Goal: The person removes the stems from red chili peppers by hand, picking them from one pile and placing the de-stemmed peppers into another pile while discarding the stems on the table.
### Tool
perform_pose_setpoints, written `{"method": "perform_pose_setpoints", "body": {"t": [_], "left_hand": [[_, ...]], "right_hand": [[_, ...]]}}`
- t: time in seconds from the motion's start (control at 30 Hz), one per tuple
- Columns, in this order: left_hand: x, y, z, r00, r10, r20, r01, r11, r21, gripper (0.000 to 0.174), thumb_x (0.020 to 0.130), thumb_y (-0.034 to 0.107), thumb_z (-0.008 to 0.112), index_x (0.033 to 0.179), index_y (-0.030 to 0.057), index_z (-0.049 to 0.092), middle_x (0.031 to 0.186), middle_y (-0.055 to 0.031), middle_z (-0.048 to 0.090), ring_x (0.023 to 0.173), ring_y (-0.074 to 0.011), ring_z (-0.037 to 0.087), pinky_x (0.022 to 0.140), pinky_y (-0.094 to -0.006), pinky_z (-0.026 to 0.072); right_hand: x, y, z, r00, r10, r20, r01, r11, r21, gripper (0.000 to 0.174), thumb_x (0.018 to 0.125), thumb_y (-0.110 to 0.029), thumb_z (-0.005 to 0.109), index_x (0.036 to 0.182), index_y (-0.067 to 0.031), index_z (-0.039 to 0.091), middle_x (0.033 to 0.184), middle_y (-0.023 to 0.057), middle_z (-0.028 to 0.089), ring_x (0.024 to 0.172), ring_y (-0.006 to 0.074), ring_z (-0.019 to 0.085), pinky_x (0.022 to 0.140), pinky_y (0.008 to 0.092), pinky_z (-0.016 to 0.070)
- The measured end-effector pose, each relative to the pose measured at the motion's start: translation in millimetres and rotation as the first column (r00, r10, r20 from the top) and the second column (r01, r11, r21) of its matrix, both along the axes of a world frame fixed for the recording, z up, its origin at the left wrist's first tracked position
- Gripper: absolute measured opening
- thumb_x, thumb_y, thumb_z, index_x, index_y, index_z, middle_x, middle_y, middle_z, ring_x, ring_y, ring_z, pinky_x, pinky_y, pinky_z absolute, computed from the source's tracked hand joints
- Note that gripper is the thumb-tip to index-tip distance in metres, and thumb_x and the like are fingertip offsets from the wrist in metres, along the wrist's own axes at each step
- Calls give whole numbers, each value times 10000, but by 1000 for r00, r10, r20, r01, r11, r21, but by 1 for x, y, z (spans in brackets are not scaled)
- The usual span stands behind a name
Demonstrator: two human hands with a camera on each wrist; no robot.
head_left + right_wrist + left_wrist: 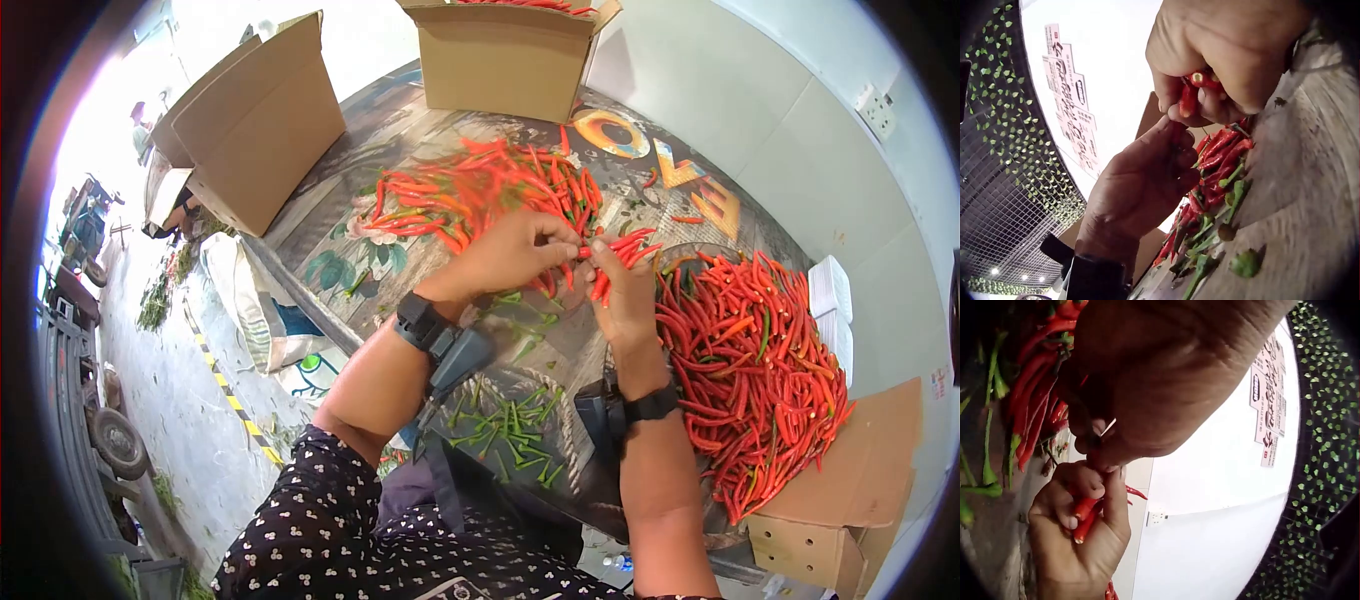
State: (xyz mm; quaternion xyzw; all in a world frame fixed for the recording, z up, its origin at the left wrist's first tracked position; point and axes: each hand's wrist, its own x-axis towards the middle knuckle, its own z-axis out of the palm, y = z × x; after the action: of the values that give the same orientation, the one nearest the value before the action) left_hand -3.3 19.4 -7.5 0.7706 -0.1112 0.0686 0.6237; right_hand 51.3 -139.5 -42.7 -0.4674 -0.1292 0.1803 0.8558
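Observation:
My right hand (625, 300) curls round several red chilies (1188, 103), their cut-looking ends showing by the thumb in the right wrist view. Against its fingertips, my left hand (515, 250) pinches a red chili, mostly hidden by the fingers. Both hands meet above the table, between two chili piles. The left pile (480, 190) has green stems among the pods; the larger right pile (750, 370) is mostly red. Seen from the left wrist, the right hand (1079, 531) is below the left hand (1160, 381). Loose green stems (515, 430) lie nearest the body.
Cardboard boxes stand at the back left (260, 120) and back centre (505, 60), the latter with chilies in it. White foam trays (830, 300) and an opened carton (840, 490) are on the right. A white sack (250, 300) is on the floor left of the table.

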Motion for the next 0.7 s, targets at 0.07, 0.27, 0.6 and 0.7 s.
{"method": "perform_pose_setpoints", "body": {"t": [0.07, 0.27, 0.6, 0.7], "left_hand": [[6, 9, -7, 998, 44, 45, -46, 997, 54, 125, 811, 121, 611, 810, -4, 619, 685, -18, 603, 611, -66, 520, 570, -242, 432], [6, 12, -10, 999, 40, 17, -42, 992, 123, 124, 790, 122, 628, 753, 4, 611, 628, -4, 580, 587, -64, 521, 544, -247, 430], [2, 3, -4, 998, 54, 15, -55, 983, 176, 124, 831, 99, 593, 750, 5, 585, 671, 9, 573, 636, -57, 530, 580, -228, 439], [2, 3, -5, 1000, -13, 7, 12, 994, 106, 111, 836, 94, 590, 768, 6, 587, 691, 1, 586, 640, -64, 542, 582, -232, 445]], "right_hand": [[0, -2, 1, 997, -68, -22, 69, 998, 16, 155, 800, -64, 615, 934, -9, 557, 695, 35, 545, 547, 116, 510, 466, 220, 377], [-1, -3, 8, 995, -64, -78, 72, 993, 94, 97, 825, -70, 598, 883, -10, 548, 671, 12, 508, 528, 101, 464, 467, 225, 365], [-3, -2, 7, 997, -75, -5, 75, 995, 65, 92, 854, -113, 587, 841, -54, 518, 677, 9, 488, 545, 91, 460, 464, 208, 357], [-2, -3, 6, 999, -45, -21, 46, 996, 75, 95, 863, -129, 577, 842, -56, 519, 678, 12, 489, 551, 91, 461, 463, 207, 353]]}}
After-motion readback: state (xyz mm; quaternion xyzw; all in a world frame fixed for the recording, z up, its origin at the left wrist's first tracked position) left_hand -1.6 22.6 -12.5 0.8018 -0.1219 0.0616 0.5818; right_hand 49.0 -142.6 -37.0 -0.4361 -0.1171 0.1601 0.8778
